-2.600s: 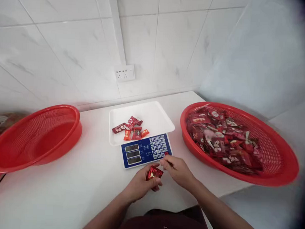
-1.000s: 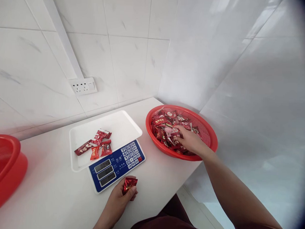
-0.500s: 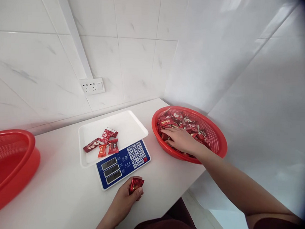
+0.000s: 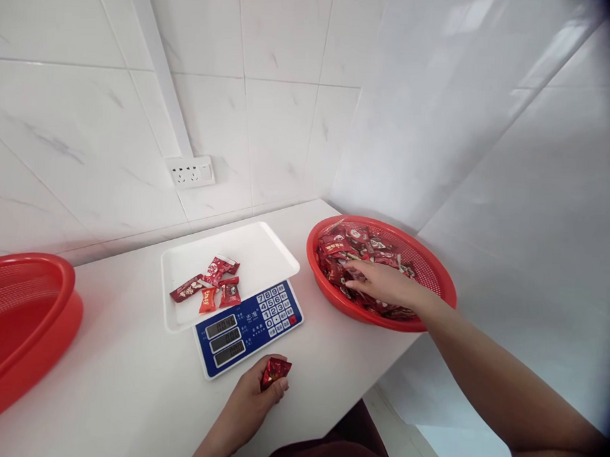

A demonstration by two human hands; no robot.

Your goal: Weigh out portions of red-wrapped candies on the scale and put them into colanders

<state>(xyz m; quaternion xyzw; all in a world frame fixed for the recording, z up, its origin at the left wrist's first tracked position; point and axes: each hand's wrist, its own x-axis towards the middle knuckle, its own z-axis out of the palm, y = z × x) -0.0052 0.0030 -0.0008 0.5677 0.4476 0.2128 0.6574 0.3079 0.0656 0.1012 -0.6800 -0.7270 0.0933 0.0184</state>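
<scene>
My left hand (image 4: pixel 259 390), low in the view in front of the scale, is closed on a shiny red packet (image 4: pixel 276 372). On the right, my right hand (image 4: pixel 380 282) reaches into a red basket (image 4: pixel 440 286) among many red wrapped packets (image 4: pixel 334 244); its fingertips touch them, and whether they grip one is unclear. The blue-fronted scale (image 4: pixel 251 330) has a white tray (image 4: pixel 254 243) on top, with several red packets (image 4: pixel 229 292) lying towards its left and front.
A second red basket (image 4: pixel 64 313) stands at the left edge of the view. Behind the white table (image 4: pixel 129 396) is a tiled wall with a white socket (image 4: pixel 191 172). Another wall rises beyond the right basket.
My right hand has shifted slightly right and towards me within the basket. My left hand still holds its packet. The whole view has shifted a little.
</scene>
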